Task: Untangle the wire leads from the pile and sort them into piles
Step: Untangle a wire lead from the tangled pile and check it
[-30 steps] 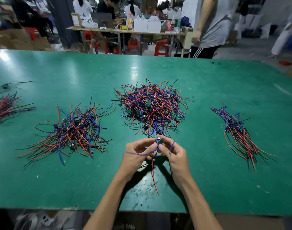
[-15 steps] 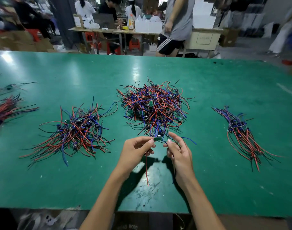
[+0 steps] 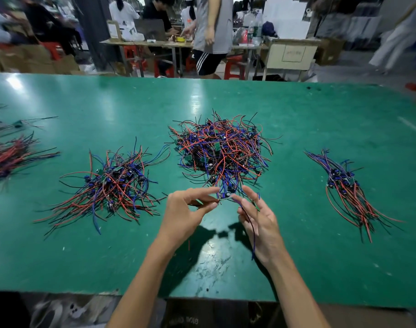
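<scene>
Green matting covers the table (image 3: 320, 119), where wire leads lie in separate heaps: a tangled pile (image 3: 220, 150) in the middle, a looser pile (image 3: 112, 185) to its left, a combed-out bundle (image 3: 344, 190) well off to the right, and another bundle (image 3: 10, 157) at the far left edge. That spread looks deliberate, keeping sorted wires apart from the tangle. Both hands hover just in front of the middle pile. The left hand (image 3: 185, 214) pinches one end of a small lead (image 3: 224, 195) between thumb and forefinger, while the right hand (image 3: 259, 216) holds its other end at the fingertips, remaining fingers spread loosely. The lead spans the gap between the hands, touching the near edge of the pile, and a dark blue strand (image 3: 250, 223) from it trails down across the right palm toward the wrist. Holding both ends probably lets it be drawn free of its neighbours.
</scene>
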A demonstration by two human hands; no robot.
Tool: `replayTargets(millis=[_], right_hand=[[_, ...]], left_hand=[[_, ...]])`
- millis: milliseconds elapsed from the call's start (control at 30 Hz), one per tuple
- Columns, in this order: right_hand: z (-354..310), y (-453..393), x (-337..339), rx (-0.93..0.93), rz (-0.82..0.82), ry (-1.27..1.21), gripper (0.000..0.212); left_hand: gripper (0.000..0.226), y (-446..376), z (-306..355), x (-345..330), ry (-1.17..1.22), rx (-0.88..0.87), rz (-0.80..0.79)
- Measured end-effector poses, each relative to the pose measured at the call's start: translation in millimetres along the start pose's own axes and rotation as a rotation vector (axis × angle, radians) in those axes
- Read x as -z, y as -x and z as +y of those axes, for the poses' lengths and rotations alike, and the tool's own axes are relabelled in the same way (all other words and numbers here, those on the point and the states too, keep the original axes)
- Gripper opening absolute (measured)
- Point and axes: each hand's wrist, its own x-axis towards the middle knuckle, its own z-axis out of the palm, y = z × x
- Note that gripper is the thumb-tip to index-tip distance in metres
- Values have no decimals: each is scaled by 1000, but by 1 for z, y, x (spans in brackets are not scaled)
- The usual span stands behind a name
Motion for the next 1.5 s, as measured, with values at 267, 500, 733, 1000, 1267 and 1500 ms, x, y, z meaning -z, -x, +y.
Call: replayTargets(millis=[267,500,733,1000,1267,1500], right_hand=[[-2,-1,8,-2,0,-227,44],[8,-6,4,255,373,94,36],[22,-14,5,314,759,1305,50],[22,-6,6,409,683,1263,31],[22,6,3,636,269,942,42],[21,6,11,320,66,555,63]], left_hand=[[53,-9,-3,12,54,-52,266],[29,-37,-41,88,-35,244,730],[55,-16,-45,76,-739,572,571],[12,12,-12,-36,-347,82,45],[19,12,-16,-69,269,289,-29],[18,23,-21,-65,335,238,9]])
